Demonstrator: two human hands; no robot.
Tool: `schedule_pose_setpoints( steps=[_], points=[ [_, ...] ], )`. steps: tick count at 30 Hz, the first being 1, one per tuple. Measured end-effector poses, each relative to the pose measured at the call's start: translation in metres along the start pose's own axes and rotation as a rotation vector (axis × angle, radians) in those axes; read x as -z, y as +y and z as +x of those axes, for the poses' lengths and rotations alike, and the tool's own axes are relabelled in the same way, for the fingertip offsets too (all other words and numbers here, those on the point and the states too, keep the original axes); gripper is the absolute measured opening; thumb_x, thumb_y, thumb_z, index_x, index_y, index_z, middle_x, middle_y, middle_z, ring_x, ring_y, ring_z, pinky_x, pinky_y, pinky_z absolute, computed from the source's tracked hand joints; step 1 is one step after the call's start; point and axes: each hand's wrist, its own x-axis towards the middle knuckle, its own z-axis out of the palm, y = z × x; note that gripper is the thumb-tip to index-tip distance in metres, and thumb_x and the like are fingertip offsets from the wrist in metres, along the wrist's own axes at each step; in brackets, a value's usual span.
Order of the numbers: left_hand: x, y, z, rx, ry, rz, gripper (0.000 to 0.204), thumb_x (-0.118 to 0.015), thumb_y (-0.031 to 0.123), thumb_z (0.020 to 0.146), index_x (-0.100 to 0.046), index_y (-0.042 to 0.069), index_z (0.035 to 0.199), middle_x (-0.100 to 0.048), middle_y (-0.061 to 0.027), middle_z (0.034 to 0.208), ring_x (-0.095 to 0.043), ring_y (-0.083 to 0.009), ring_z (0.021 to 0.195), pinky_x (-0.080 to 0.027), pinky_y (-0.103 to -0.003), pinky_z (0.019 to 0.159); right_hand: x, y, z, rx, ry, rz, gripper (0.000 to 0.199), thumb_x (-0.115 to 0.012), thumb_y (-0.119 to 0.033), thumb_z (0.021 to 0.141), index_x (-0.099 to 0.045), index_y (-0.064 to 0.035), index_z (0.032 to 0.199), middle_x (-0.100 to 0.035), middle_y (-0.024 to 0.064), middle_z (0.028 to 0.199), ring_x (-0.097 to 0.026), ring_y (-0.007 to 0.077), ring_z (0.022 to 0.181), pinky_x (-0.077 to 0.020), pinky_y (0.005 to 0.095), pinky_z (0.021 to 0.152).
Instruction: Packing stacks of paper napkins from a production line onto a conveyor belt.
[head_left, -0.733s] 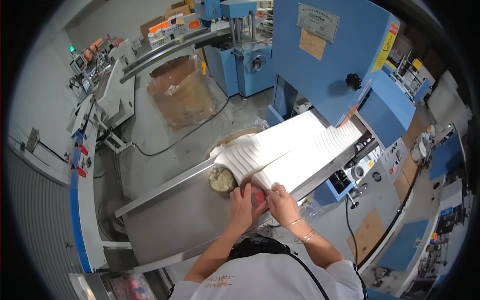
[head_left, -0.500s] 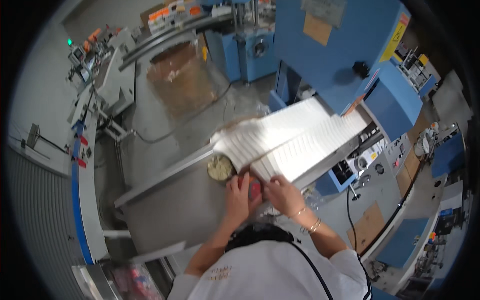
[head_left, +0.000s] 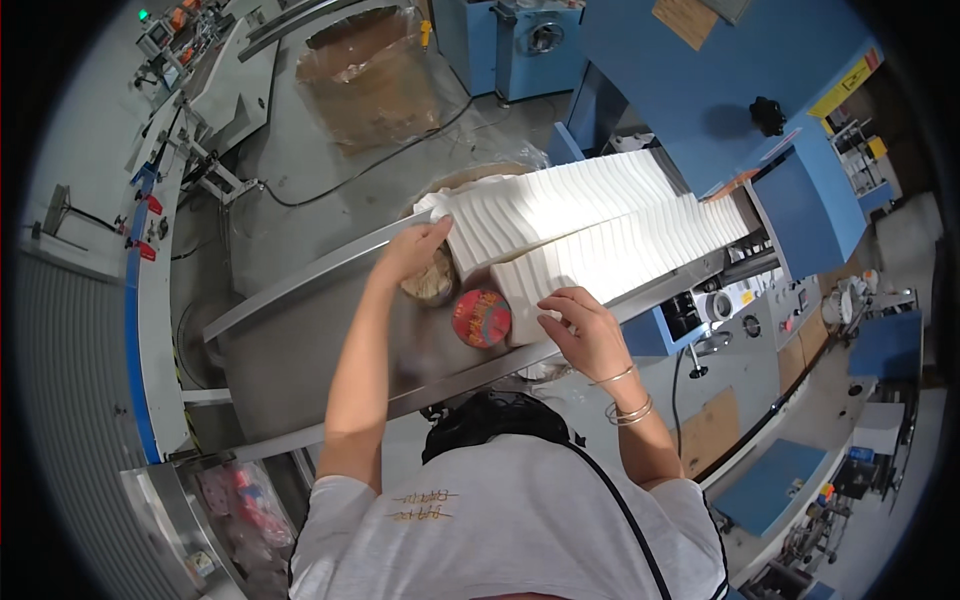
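Note:
Two long rows of thin white layered pieces, a far row (head_left: 560, 205) and a near row (head_left: 620, 245), lie side by side on a metal trough (head_left: 300, 350). My left hand (head_left: 412, 252) is closed at the left end of the far row, above a round beige thing (head_left: 432, 282); what its fingers grip, if anything, is hidden. A round red-and-green printed piece (head_left: 481, 318) rests against the near row's left end, with neither hand on it. Beside that end, my right hand (head_left: 585, 328) is open, fingers curved and apart, holding nothing.
A blue machine (head_left: 680, 90) stands at the rows' right end. Beyond the trough is a cardboard box (head_left: 370, 85) with a plastic liner, with a dark cable (head_left: 350, 180) on the floor. A long blue-edged machine (head_left: 140, 330) runs along the left; bagged items (head_left: 250, 500) sit lower left.
My left hand has left the red round piece and moved left and away to the far row's end. My right hand has come off the near row's end and opened beside it. The view has shifted.

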Motion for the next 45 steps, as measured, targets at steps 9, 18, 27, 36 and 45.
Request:
schedule_pose_setpoints(
  steps=[9,18,27,36,45],
  points=[
    [-0.023,-0.003,-0.002,0.351,0.091,-0.401,0.071,-0.047,0.064,0.089,-0.055,0.002,0.123,-0.061,-0.0103,0.111,-0.060,-0.0203,0.091,-0.050,-0.034,0.075,0.052,0.043,0.030,-0.097,0.204,-0.050,0.018,-0.065,-0.012,0.085,-0.067,0.0002,0.098,-0.066,0.0163,0.089,-0.062,0.0271,0.070,-0.0505,0.0335,0.064],
    [-0.051,0.007,0.013,0.146,0.000,-0.641,0.061,-0.060,0.040,0.092,-0.042,0.006,0.139,-0.052,-0.0067,0.133,-0.048,-0.0192,0.121,-0.035,-0.031,0.102,0.081,0.130,0.122,-0.037,0.483,-0.552,0.012,-0.056,-0.007,0.084,-0.064,-0.0017,0.092,-0.063,0.0188,0.088,-0.060,0.0373,0.084,-0.0494,0.0429,0.076],
    [-0.057,0.024,-0.005,0.138,0.113,-0.700,0.061,-0.063,0.036,0.090,-0.042,0.001,0.136,-0.053,-0.0099,0.130,-0.051,-0.0192,0.118,-0.038,-0.031,0.100,0.086,0.186,0.177,-0.290,0.489,-0.739,0.018,-0.057,-0.021,0.088,-0.066,-0.0068,0.093,-0.064,0.0151,0.095,-0.062,0.0352,0.090,-0.0504,0.0443,0.078],
    [-0.053,0.023,-0.006,0.189,0.082,-0.787,0.066,-0.065,0.036,0.088,-0.038,0.000,0.137,-0.052,-0.0111,0.130,-0.051,-0.0203,0.118,-0.039,-0.032,0.100,0.087,0.179,0.181,-0.283,0.501,-0.591,0.019,-0.062,-0.028,0.085,-0.069,-0.0140,0.097,-0.064,0.0092,0.096,-0.062,0.0338,0.090,-0.0499,0.0436,0.078],
    [-0.053,0.024,-0.009,0.211,0.041,-0.804,0.070,-0.065,0.037,0.088,-0.033,0.000,0.139,-0.049,-0.0114,0.133,-0.049,-0.0207,0.120,-0.038,-0.032,0.101,0.087,0.183,0.184,-0.327,0.487,-0.650,0.015,-0.057,-0.023,0.089,-0.067,-0.0127,0.094,-0.064,0.0122,0.098,-0.063,0.0358,0.089,-0.0513,0.0449,0.078]
  ],
)
